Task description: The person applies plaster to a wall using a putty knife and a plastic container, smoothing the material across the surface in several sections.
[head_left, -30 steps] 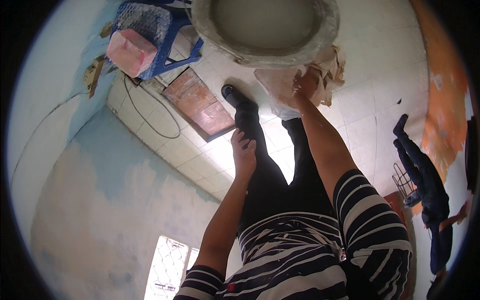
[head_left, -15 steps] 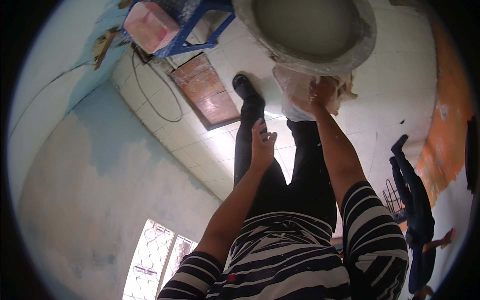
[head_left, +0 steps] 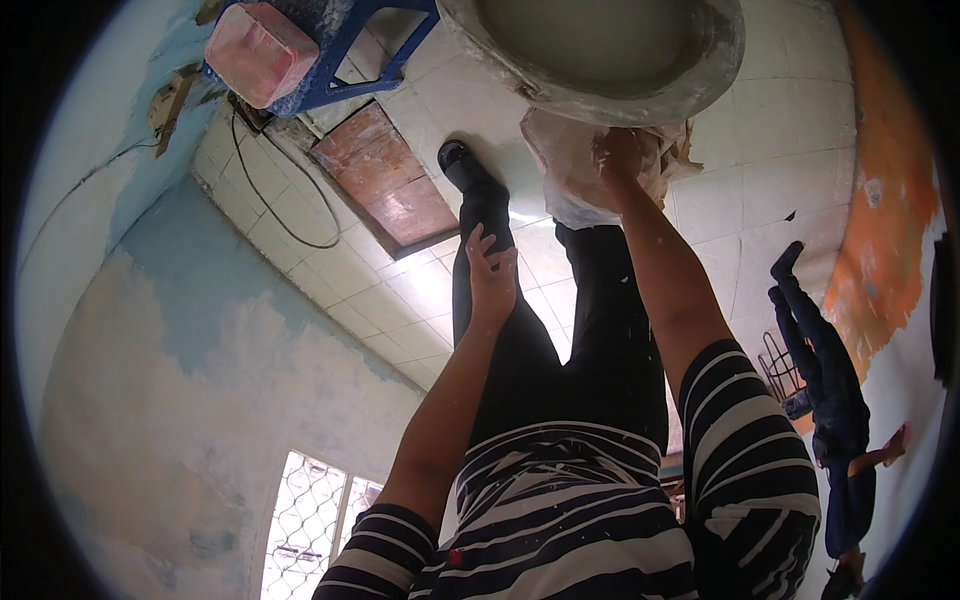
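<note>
My right hand (head_left: 618,155) is closed on a crumpled, whitish plastic bag (head_left: 565,165), its fingertips partly hidden among the folds. The bag is just below the near rim of a large round basin (head_left: 590,105), crusted with pale grey residue and holding cloudy grey-white liquid. My left hand (head_left: 491,278) hangs in front of my left leg. Its fingers are apart and it holds nothing.
A pink-white smeared tub (head_left: 258,58) rests on a blue plastic stool (head_left: 325,90) at upper left. Near it lie a reddish floor panel (head_left: 400,185) and a dark cable (head_left: 285,225). Another person (head_left: 835,400) is at right, beside an orange patchy wall (head_left: 885,250).
The basin, stool and floor have shifted up and left in view. My right hand stays at the bag; my left hand stays near my leg with its fingers a little straighter.
</note>
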### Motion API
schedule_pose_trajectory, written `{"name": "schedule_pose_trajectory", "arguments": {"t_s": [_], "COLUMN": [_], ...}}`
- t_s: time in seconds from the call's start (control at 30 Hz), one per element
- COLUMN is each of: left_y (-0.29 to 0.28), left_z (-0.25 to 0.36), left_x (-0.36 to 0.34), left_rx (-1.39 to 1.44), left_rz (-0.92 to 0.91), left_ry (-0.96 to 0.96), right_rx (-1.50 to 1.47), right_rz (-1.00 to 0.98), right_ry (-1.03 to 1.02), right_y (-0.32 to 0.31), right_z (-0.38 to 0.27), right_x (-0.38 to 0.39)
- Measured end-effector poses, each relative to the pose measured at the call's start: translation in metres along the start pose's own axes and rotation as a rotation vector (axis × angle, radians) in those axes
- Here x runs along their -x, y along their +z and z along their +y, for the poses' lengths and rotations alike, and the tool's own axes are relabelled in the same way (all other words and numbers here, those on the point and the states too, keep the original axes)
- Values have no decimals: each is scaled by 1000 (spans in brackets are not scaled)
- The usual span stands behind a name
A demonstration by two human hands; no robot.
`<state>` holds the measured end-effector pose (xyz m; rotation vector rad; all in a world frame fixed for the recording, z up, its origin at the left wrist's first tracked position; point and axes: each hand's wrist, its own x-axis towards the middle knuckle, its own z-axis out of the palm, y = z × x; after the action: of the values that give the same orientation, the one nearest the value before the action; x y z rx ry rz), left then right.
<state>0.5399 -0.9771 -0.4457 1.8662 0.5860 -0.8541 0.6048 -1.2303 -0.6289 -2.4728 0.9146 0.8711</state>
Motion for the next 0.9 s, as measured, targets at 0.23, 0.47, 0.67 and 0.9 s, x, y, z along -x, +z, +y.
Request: {"name": "schedule_pose_trajectory", "arguments": {"t_s": [0.23, 0.47, 0.67, 0.9], "left_y": [-4, -5, -11, -12], "left_z": [-1, -20, -15, -24], "left_x": [0, -5, -7, -8], "left_rx": [-70, -57, 15, 15], "left_rz": [-19, -20, -42, 40], "left_ry": [43, 132, 23, 147], "right_rx": [255, 94, -56, 60], "right_rz": [-152, -132, -12, 136], "right_ry": [-223, -316, -149, -199], "right_y": [1, 8, 4, 0], "right_z": [-10, -15, -10, -11], "right_x": [11, 3, 27, 40]}}
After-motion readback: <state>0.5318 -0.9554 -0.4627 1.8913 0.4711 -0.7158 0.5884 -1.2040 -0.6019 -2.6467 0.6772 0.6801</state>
